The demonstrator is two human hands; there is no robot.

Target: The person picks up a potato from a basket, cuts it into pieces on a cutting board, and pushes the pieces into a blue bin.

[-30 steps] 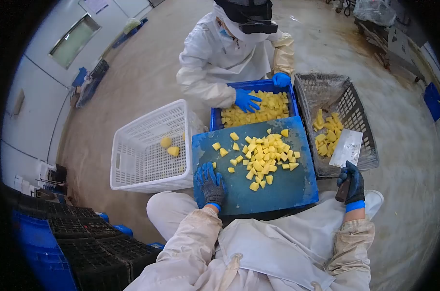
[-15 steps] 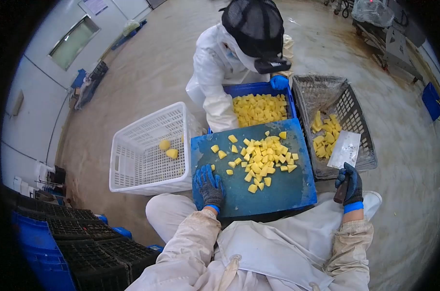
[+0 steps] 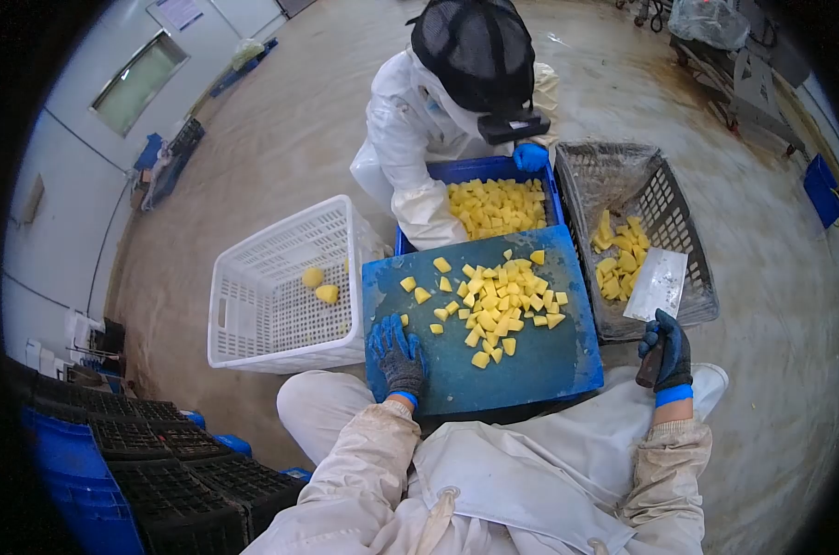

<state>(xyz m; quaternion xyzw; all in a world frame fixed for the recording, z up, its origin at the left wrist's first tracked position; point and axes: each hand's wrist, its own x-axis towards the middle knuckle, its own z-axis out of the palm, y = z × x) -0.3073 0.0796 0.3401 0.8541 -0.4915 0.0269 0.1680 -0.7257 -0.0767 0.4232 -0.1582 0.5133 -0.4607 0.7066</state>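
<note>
My left hand [image 3: 399, 359], in a dark glove with blue fingers, lies flat with fingers spread on the left side of the blue cutting board [image 3: 475, 387]. Yellow potato chunks [image 3: 501, 305] are heaped on the board's right half, with a few loose ones closer to my left hand. At the right, clear of the board, my right hand [image 3: 667, 351] is wrapped around the dark handle of a cleaver [image 3: 658, 282]. Its broad blade points away from me, over the near edge of the grey crate [image 3: 701, 277].
Opposite me a person in white [image 3: 410, 139] reaches into a blue crate [image 3: 553, 199] of potato chunks. A white crate [image 3: 285, 356] at the left holds two potatoes [image 3: 326, 294]. Larger potato pieces [image 3: 623, 254] lie in the grey crate. Black crates [image 3: 183, 472] stand at lower left.
The other person's head and arm have shifted slightly over the blue crate. Both my hands, the cleaver and the chunks on the board stay put.
</note>
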